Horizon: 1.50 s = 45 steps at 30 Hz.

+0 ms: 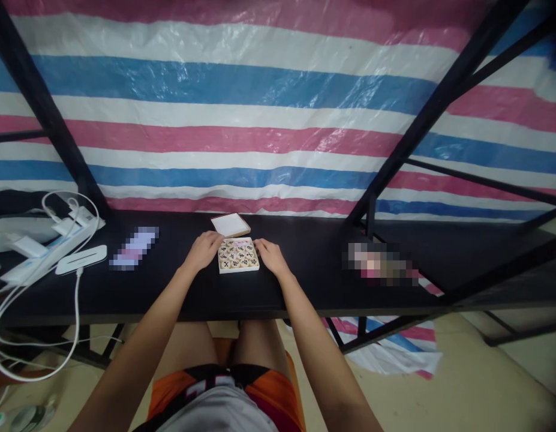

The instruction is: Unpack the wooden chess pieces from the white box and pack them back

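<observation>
Already the lid (231,225) is off and lies flat on the table (170,291), at 12 o'clock from the small wooden box (239,270) and just beside its far edge. The box sits mid-table, straight in front of the person. Its round wooden pieces (237,255), marked with dark characters, fill it in neat rows, and none shows on the table outside it. So, as far as can be judged, the opening is done and the pieces are not yet taken out.

The left hand (204,247) rests at 9 o'clock of the box with its fingers bent against the rim; whether that grip pinches the rim I cannot tell. The right hand (269,255) lies at 3 o'clock, fingers stretched and apart, the tips touching the far right corner and clamped on nothing.

Well off at 9 o'clock a white power strip (44,255) with chargers and cables lies on the table. A striped tarp (278,120) hangs behind.
</observation>
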Tool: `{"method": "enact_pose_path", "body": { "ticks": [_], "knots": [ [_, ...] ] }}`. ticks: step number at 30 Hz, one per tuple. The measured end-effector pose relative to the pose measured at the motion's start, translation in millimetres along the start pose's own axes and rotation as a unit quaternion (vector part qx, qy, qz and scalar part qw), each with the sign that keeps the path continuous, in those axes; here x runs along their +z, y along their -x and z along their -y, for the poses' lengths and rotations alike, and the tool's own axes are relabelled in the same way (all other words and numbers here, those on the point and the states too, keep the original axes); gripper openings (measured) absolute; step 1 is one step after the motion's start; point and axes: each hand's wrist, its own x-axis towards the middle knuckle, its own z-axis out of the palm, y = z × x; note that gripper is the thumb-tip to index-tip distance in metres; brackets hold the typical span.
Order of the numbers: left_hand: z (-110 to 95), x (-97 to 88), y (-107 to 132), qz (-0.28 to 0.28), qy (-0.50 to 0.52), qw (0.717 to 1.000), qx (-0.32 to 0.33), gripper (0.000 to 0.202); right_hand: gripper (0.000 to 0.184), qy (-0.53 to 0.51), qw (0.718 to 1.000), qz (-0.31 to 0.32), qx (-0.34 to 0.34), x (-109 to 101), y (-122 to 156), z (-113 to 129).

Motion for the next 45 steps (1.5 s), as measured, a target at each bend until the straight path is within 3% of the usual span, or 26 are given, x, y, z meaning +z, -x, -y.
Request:
{"method": "enact_pose_path", "body": {
  "ticks": [3, 7, 16, 28, 31, 36, 40, 45],
  "knots": [
    [16, -1.5, 0, -0.017, -0.068, 0.995, -0.066, 0.035, 0.036, -0.008, 1.0, 0.002, -0.001, 1, 0, -1],
    [28, 0.9, 3, 0.048, -0.106, 0.99, -0.073, 0.032, 0.036, -0.019, 1.0, 0.002, 0.001, 2, -1, -4],
    [29, -1.0, 6, 0.063, -0.11, 0.989, -0.08, 0.031, 0.037, -0.015, 1.0, -0.002, -0.007, 3, -2, -5],
    [27, -8.5, 5, 0.034, -0.083, 0.988, -0.123, 0.018, 0.038, -0.002, 1.0, -0.001, -0.009, 4, -2, -6],
    [25, -9.6, 4, -0.002, -0.026, 0.991, -0.132, 0.018, 0.034, 0.026, 0.998, -0.031, -0.048, 5, -3, -7],
    [3, -0.1, 4, -0.001, 0.152, 0.987, -0.047, 0.024, 0.029, 0.068, 0.981, -0.095, -0.158, 9, 0, 5],
    [-15, 7.7, 5, 0.015, 0.224, 0.974, -0.013, 0.031, 0.033, 0.112, 0.955, -0.031, -0.274, 14, 9, 24],
    [-19, 9.7, 6, 0.034, 0.232, 0.972, 0.007, 0.035, 0.034, 0.091, 0.942, 0.004, -0.323, 18, 13, 34]
  ]
}}
